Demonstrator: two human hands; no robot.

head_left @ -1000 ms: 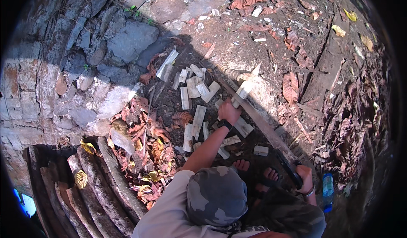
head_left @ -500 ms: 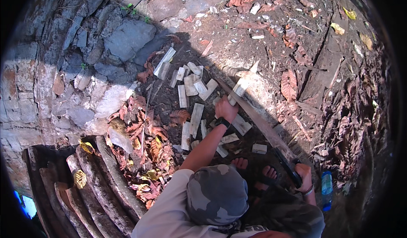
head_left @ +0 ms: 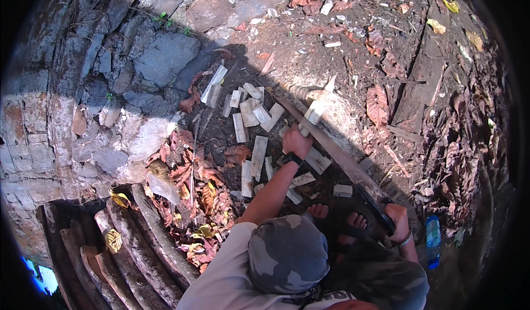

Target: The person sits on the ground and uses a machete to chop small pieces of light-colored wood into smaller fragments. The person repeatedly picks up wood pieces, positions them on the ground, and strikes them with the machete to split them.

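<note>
My right hand (head_left: 396,221) is closed around the black handle of a long handsaw (head_left: 348,163). The brown blade slants up and left across a pale piece of wood (head_left: 314,111). My left hand (head_left: 297,143) grips that wood right beside the blade; its fingertips are partly hidden. Around my left hand lie several short cut wood blocks (head_left: 249,113), some overlapping. One longer wood block (head_left: 258,156) rests left of my wrist, and a small wood block (head_left: 342,190) lies by my feet.
A blue-capped plastic bottle (head_left: 433,242) lies right of my right hand. Several logs (head_left: 138,238) are stacked at lower left, below a stone wall (head_left: 165,56). Dry leaves (head_left: 210,202) cover ground beside my left arm. A flat plank (head_left: 417,89) lies at the right.
The saw has slid forward and left along its length, with its tip farther past the wood. My left hand stays on the wood. The whole view has shifted slightly.
</note>
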